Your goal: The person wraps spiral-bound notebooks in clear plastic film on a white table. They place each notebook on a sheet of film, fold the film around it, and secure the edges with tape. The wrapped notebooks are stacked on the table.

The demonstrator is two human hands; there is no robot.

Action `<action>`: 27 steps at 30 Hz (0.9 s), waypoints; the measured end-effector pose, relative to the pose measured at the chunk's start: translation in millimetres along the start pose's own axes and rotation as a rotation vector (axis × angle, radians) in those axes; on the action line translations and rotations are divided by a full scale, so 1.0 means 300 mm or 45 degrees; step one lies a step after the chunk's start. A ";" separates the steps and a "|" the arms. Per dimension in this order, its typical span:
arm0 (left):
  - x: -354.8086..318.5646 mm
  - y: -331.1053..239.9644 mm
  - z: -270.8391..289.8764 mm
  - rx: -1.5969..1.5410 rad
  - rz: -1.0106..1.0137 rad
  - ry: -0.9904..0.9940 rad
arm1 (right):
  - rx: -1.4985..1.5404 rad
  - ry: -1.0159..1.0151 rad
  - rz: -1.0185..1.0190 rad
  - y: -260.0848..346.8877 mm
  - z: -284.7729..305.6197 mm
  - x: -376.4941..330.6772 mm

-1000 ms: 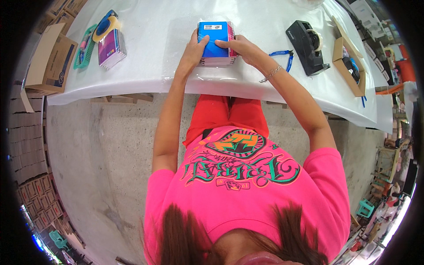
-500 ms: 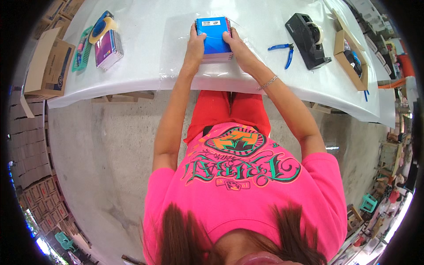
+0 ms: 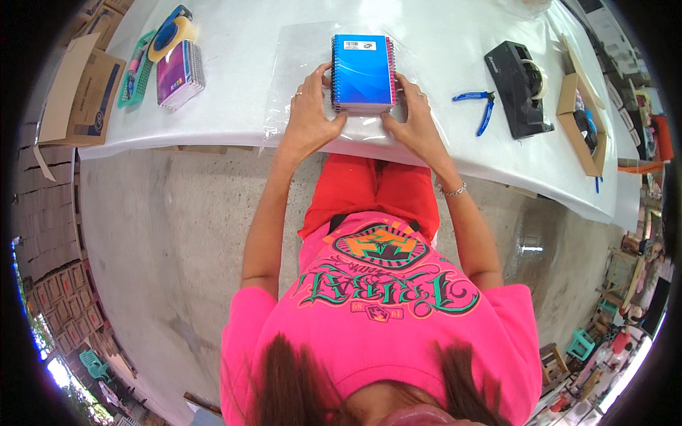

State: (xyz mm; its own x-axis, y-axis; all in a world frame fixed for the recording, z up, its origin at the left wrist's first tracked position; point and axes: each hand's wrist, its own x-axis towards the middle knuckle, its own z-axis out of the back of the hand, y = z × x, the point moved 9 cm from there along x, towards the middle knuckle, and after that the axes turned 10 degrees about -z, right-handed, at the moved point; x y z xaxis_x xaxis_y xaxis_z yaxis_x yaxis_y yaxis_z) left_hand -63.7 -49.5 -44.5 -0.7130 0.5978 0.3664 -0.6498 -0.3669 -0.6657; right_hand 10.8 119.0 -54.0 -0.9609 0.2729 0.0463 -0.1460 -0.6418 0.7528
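Observation:
A stack of spiral notebooks [image 3: 364, 74] with a blue cover on top lies on a clear plastic sheet [image 3: 288, 78] on the table. My left hand [image 3: 312, 110] curves around its left side, fingertips against the wire edge and thumb at the near left corner. Mirroring it, my right hand [image 3: 418, 117] has its fingers along the right side and its thumb at the near right corner. Both palms stay off the stack, so only fingers and thumbs press on it. The undersides of the fingers are partly hidden.
Blue-handled pliers [image 3: 484, 106] and a black tape dispenser [image 3: 517, 89] lie to the right, beside an open cardboard box [image 3: 593, 153]. At left are a purple notebook stack [image 3: 177, 77], a tape roll [image 3: 174, 37], a green basket [image 3: 142, 79] and a carton [image 3: 96, 96].
My hands have slid toward me from the stack's sides and top to its near corners. The thumbs have come off the blue cover. The view has shifted slightly.

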 end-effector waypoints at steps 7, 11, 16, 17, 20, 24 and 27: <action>0.008 0.025 0.006 -0.135 0.077 -0.025 | 0.000 -0.079 -0.009 -0.019 -0.010 0.008; 0.014 0.016 0.004 -0.120 0.066 -0.004 | 0.015 -0.083 -0.015 -0.027 -0.008 0.012; 0.000 0.043 0.078 0.022 -0.159 -0.149 | 0.359 -0.087 -0.067 -0.031 0.106 0.017; -0.008 0.067 0.092 0.238 -0.057 -0.118 | 0.098 -0.258 -0.004 -0.028 0.164 0.015; -0.059 0.149 0.112 0.845 0.186 0.111 | -0.520 -0.534 0.065 -0.040 0.252 0.025; -0.066 0.195 0.164 0.695 0.363 0.212 | -0.480 -0.456 -0.220 -0.167 0.255 0.060; -0.057 0.268 0.202 0.462 0.565 0.065 | -0.320 -0.373 -0.345 -0.178 0.249 0.080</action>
State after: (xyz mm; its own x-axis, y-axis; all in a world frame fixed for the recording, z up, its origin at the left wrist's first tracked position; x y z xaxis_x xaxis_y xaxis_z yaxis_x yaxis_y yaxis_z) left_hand -119.8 -132.4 -64.7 -0.9301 0.3615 0.0648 -0.3467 -0.8060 -0.4798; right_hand 13.1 213.4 -44.0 -0.7789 0.6220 0.0804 -0.4696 -0.6635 0.5824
